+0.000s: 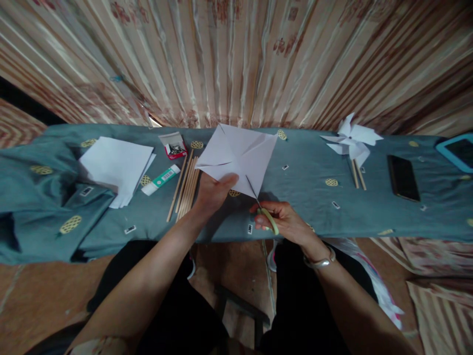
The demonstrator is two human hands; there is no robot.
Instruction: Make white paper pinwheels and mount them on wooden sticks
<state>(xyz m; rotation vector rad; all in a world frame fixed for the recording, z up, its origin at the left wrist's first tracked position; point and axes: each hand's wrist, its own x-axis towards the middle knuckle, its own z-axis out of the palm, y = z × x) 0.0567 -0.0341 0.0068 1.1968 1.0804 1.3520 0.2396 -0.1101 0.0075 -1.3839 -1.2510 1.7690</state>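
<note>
A white paper square (244,153), creased and slit inward from its corners, is held up over the cloth by my left hand (214,191), thumb on top near its lower left edge. My right hand (283,219) grips scissors (271,221) with pale yellow-green handles. The blades are at the paper's lower corner, one of them showing on top of the sheet. Left of the paper lie several thin wooden sticks (188,187), a glue stick (161,180) with a green and white label, and a small red-and-white box (173,146) of small metal pieces.
A stack of white paper (114,165) lies on the left of the teal patterned cloth (310,172). To the right are white paper pinwheels (351,140) on sticks, a dark phone (403,177) and a blue-framed device (458,150). A pleated curtain (236,59) hangs behind.
</note>
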